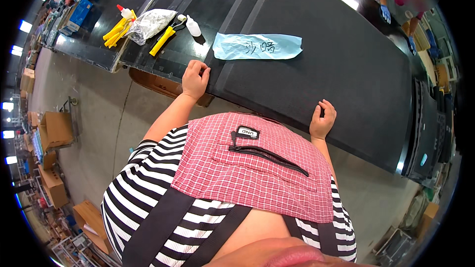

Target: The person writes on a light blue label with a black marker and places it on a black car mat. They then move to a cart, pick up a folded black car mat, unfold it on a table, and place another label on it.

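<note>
A large black sheet (316, 64) lies flat on the dark worktable in front of me. My left hand (195, 79) rests by its near left corner, fingers loosely bent and nothing visible in them. Farther right, my right hand (323, 118) is at the sheet's near edge, fingers half curled and thumb apart, also without anything visible in it. A light blue strip (257, 47) with dark handwriting lies on the sheet, beyond and between both hands. Beyond my left hand are a small roller with a yellow handle (162, 41) and a white squeeze bottle (193, 26).
On the table's left lie a crumpled clear plastic bag (150, 24), several yellow-handled tools (117, 31) and a red-tipped bottle (125, 13). A co-worker in blue gloves (385, 14) stands at the far right. Cardboard boxes (55, 129) stand on the left.
</note>
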